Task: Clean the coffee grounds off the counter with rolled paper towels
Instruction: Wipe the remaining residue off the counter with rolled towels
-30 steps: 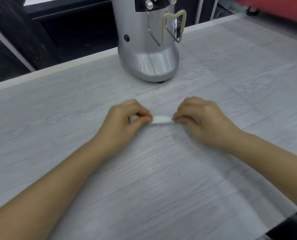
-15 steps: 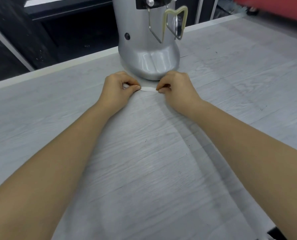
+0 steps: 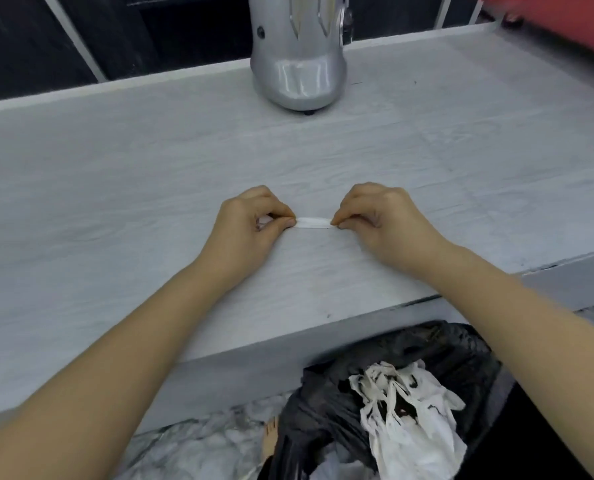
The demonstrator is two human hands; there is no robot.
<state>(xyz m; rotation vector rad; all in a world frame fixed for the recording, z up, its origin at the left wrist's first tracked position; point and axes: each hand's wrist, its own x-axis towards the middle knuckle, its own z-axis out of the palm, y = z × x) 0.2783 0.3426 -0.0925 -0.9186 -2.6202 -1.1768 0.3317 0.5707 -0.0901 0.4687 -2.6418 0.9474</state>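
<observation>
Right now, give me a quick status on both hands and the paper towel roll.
Left hand and right hand each pinch an end of the rolled paper towel. Roll flat on counter. Grinder behind, clear.

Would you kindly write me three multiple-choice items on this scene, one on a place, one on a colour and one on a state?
1. Where is the rolled paper towel?
A. In the bin
B. On the counter between the two hands
C. On top of the grinder

2. What colour is the bin bag?
A. Black
B. Blue
C. Green

3. How is the left hand?
A. Flat and open on the counter
B. Hanging off the counter's edge
C. Pinching one end of the roll

Answers: 1 B, the roll lies on the counter between the left hand and the right hand; 2 A, the liner below the counter is black; 3 C, its fingers close on the roll's left end.
</observation>
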